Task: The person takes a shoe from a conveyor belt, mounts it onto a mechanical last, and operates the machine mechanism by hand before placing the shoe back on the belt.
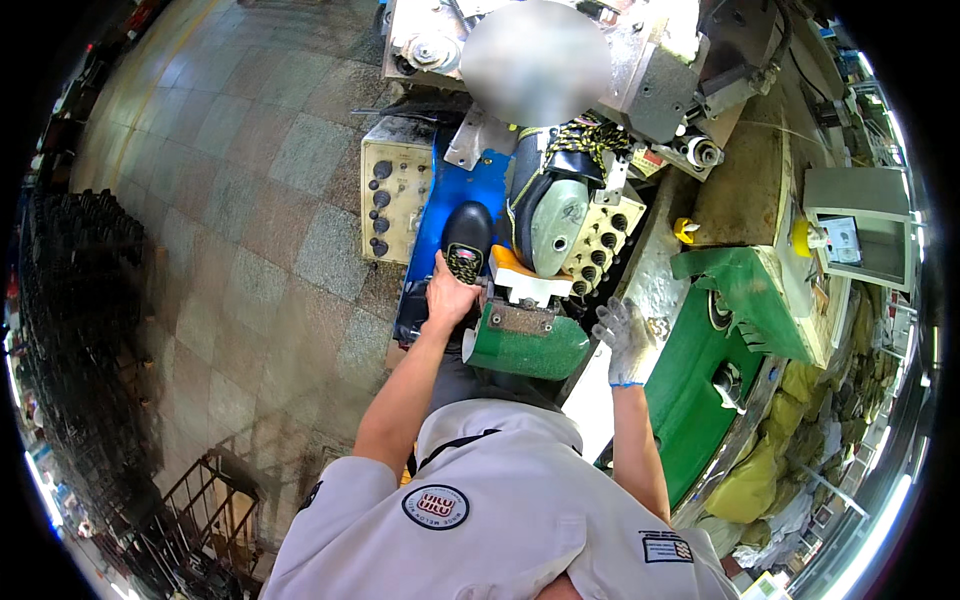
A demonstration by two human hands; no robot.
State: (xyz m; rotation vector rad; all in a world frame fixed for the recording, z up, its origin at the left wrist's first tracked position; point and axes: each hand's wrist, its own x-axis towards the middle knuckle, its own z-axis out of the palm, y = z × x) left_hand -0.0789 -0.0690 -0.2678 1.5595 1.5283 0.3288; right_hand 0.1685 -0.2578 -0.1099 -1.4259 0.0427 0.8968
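Observation:
My bare left hand (449, 296) is closed around the heel end of a black lace-up shoe (467, 222). Its toe points away from me, over the blue panel of the machine. To the right of it, another dark shoe (560, 228) is clamped in the machine with its grey-green underside showing. Yellow-and-black laces (590, 137) lie bunched above that underside. An orange-and-white pad (525, 275) sits just below the clamped shoe. My right hand (622, 335), in a pale grey glove, is held with fingers spread and nothing in it, beside the green curved guard (530, 345).
A control box (393, 195) with dark knobs stands left of the machine, and a second knobbed panel (607, 240) lies at its right. A green trough (690, 400) on the right holds a shoe (729, 384). Black racks (85, 280) line the far left, beyond the tiled floor.

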